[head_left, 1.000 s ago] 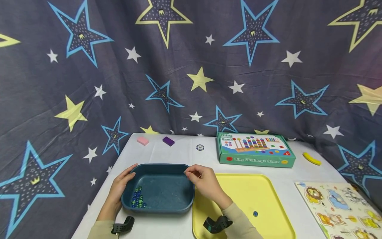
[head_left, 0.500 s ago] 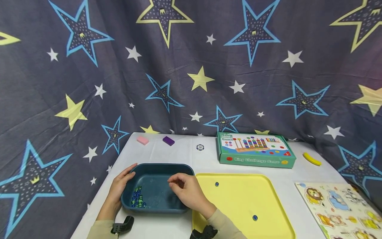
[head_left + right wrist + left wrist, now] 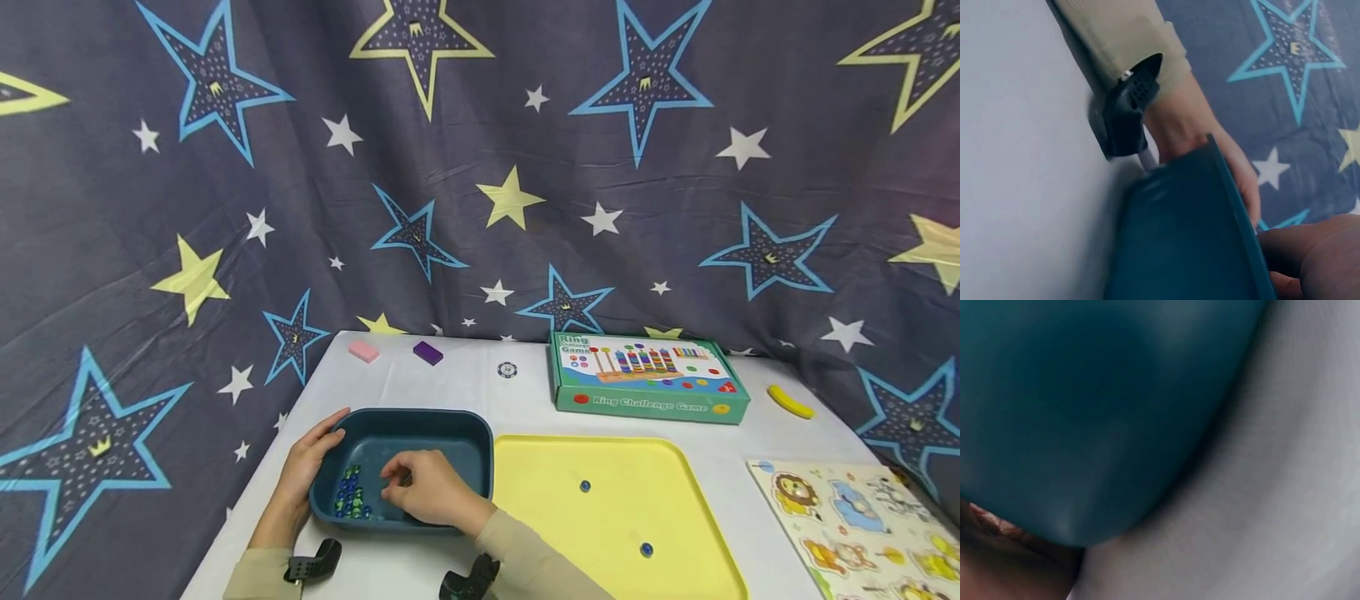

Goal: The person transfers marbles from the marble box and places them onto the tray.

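Note:
A dark teal basin [image 3: 480, 450] stands at the left of the table. Several blue and green glass marbles [image 3: 351, 496] are gathered in its near left corner. My left hand [image 3: 300, 467] holds the basin's left end, its thumb over the rim and its fingers along the outside wall. Inside the basin, my right hand [image 3: 431, 487] hovers just right of the marbles. Its thumb and index finger are bent and slightly apart, with nothing visible between them. Two blue marbles lie on the yellow tray [image 3: 622, 450]: one marble [image 3: 585, 486] farther back, another marble [image 3: 647, 550] nearer.
Toward the back are a pink block [image 3: 363, 351], a purple block [image 3: 427, 353], a poker chip [image 3: 507, 370] and a green Ring Challenge Game box [image 3: 651, 379]. A yellow banana-shaped piece [image 3: 791, 402] and an animal puzzle board [image 3: 855, 521] lie on the right.
My right hand has moved left from the basin's right rim toward the marbles. A marble has come into view on the tray and rolled right and nearer. My left hand stays put.

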The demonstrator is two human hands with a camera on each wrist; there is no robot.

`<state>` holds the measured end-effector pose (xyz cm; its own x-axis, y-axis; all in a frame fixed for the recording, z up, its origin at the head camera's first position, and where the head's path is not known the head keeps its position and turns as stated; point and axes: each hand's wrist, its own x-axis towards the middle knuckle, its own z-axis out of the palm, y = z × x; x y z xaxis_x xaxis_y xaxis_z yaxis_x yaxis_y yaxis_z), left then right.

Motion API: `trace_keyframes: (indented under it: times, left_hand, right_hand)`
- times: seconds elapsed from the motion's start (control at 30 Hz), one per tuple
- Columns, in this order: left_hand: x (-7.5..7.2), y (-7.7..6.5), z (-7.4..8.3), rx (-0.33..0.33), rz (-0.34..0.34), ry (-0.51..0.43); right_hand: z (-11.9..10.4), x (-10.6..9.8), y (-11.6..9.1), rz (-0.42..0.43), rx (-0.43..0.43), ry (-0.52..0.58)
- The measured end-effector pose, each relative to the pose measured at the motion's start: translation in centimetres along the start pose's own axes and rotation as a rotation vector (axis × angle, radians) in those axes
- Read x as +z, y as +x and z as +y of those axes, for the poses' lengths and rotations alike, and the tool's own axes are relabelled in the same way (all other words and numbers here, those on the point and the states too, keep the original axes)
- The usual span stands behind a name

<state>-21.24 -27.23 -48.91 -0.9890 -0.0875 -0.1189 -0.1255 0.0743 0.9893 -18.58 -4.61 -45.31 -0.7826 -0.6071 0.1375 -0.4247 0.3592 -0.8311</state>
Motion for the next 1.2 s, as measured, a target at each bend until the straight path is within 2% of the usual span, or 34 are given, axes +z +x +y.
trace_keyframes:
  times: [0.33,0.83,1.2]
  left_hand:
    - [0.2,0.0,0.1,0.016,-0.019,-0.008]
    - [-0.3,-0.2,-0.2,0.012,0.0,0.0]
    - [0.1,-0.4,0.1,0.014,-0.009,-0.027]
  right_hand:
    - [-0.5,1.2,0.7,-0.214,0.148,0.054]
    - [-0.7,1.8,1.8,-0.306,0.182,-0.011]
    - [-0.6,1.9,1.8,-0.319,0.209,0.105]
